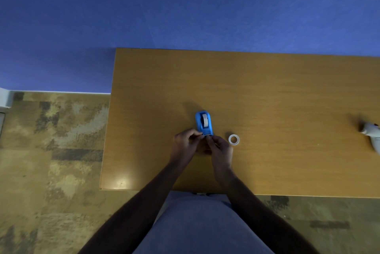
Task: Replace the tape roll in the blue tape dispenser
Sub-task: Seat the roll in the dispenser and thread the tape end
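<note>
Blue plastic tape dispenser (203,122): frame centre on wooden table (267,93), long axis running up-frame, roll seated | left hand (186,143), right hand (220,148): both pinching its near end | loose clear tape ring (233,139): just right of right hand, the nearer.

A wooden table (267,93) stands against a blue wall (185,7) on mottled tan flooring (51,151) (dim light).

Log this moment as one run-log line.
left hand: at dispenser front | right hand: same | roll in dispenser | loose ring: on table
</note>
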Available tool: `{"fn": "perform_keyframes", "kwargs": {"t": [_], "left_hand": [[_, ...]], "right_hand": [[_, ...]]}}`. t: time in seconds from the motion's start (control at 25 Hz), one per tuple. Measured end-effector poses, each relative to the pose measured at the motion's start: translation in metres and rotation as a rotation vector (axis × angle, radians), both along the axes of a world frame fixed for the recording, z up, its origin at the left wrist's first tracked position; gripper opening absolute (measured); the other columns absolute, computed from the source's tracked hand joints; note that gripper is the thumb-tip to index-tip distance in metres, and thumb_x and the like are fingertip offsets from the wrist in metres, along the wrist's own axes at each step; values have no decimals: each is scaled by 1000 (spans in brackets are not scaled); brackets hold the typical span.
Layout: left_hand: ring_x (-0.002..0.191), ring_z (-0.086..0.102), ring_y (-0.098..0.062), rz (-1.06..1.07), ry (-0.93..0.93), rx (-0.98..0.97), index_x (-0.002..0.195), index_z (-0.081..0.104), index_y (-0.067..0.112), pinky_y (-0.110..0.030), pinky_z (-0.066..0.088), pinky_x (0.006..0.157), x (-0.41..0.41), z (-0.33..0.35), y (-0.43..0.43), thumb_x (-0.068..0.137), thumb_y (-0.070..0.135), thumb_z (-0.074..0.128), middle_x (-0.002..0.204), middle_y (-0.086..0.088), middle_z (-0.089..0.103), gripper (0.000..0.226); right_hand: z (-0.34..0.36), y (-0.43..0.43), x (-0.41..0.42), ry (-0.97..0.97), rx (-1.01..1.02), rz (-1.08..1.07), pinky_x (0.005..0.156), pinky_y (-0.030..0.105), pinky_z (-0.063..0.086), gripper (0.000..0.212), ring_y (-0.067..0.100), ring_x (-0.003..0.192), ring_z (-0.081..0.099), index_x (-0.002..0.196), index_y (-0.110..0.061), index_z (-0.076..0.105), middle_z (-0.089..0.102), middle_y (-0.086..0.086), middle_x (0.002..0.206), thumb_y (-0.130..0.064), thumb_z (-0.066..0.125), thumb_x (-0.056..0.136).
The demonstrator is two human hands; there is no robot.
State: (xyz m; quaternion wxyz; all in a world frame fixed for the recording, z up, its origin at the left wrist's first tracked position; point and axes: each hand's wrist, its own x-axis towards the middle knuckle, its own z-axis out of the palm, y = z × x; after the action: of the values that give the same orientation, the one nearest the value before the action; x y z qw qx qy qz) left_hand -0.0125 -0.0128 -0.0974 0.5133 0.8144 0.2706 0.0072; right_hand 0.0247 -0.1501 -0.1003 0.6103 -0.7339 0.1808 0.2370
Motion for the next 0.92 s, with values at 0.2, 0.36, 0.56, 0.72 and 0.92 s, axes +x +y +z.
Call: {"fn": "perform_keyframes", "kwargs": {"t": [0.2,0.36,0.56,0.72,0.92], "left_hand": [[88,75,-6,40,30,-58,96,82,12,-11,51,78,-1,2,-2,93,17,82,93,1,83,6],[85,73,0,87,58,-92,96,83,14,-6,49,73,0,2,-3,92,19,82,90,2,83,6],[81,68,9,51,11,-18,94,80,13,-1,46,77,0,5,-3,91,14,83,91,2,79,4],[89,71,-9,26,-5,52,93,80,13,-18,52,83,1,9,-2,89,15,84,95,0,77,7],[88,75,-15,45,26,19,92,82,10,-24,54,82,-2,15,0,87,14,86,93,-3,81,7]], "right_hand": [[-1,1,2,-31,-61,26,73,62,64,25,31,71,70,84,-23,80,78,29,85,-7,72,101],[-4,0,3,-66,-160,63,71,65,64,9,47,75,74,93,-9,80,79,21,81,-9,73,99],[-2,1,6,-69,-208,80,64,62,62,9,48,66,69,89,-8,77,75,22,73,-9,75,97],[-2,-2,10,-29,-266,140,66,59,61,11,48,64,69,90,-6,78,76,26,73,-14,76,97],[2,-8,14,28,-290,159,49,41,57,9,32,50,62,93,-3,80,74,34,75,-4,71,96]]}}
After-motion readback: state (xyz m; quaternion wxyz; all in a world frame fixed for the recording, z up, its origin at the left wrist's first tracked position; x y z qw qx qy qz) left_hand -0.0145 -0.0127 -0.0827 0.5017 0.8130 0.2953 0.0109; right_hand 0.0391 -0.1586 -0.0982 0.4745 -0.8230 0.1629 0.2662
